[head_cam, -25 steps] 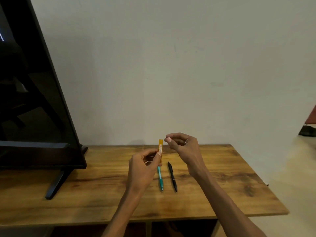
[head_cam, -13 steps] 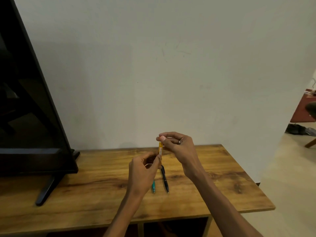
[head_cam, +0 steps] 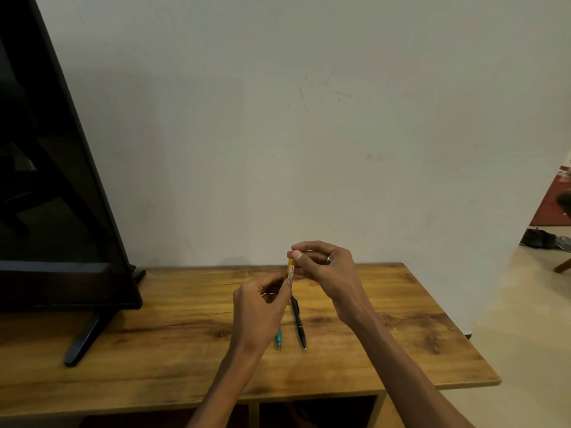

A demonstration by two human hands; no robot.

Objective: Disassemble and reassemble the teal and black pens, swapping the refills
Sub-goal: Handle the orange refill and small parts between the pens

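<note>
A small yellow tube stands upright between my hands above the wooden table. My left hand pinches its lower end and my right hand pinches its top. Below them two pens lie side by side on the table. The black pen lies in full view, tip toward me. Only the tip end of the teal pen shows, the remainder being hidden under my left hand.
A large black screen on a black foot stands at the table's left. A pale wall rises right behind the table. The table's right edge drops to a light floor, with shoes farther off.
My right hand came down onto the top of the yellow tube and grips it. The view shifted, so the screen fills more of the left and my left hand covers most of the teal pen.
</note>
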